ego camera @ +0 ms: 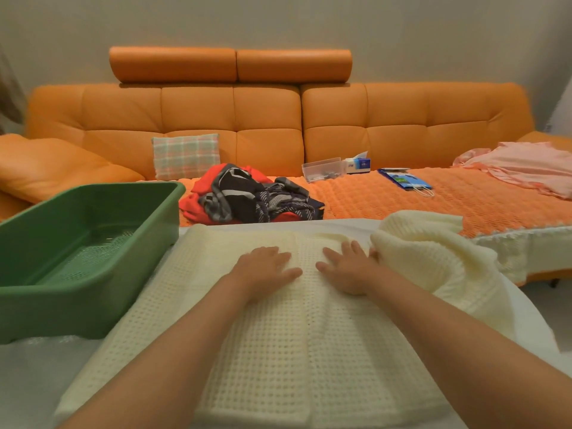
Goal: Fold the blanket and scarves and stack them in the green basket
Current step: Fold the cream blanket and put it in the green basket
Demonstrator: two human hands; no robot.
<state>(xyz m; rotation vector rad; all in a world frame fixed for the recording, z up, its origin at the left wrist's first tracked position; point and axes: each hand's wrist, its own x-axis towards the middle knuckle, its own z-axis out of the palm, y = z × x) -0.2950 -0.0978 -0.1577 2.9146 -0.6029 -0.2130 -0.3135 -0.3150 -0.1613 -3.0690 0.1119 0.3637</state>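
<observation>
Now the cream waffle blanket (pixel 278 351) lies under the fingers, bunched right of them; green basket (pixel 77 308) left, scarves (pixel 257 196) beyond. Left hand (pixel 266 270) and right hand (pixel 349 270) press flat, grasping nothing: better to smooth outward before folding.

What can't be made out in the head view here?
- Scarves pile, head view: tangled, so the count is hidden by overlapping cloth.
- Green basket: left end cut off by the frame edge.
- Blanket: layers under the bunched right part are hidden by the fold itself.
- Clear box on the sofa: contents too small.
- Right hand: outer finger meets the bunched fold; contact unclear.
</observation>
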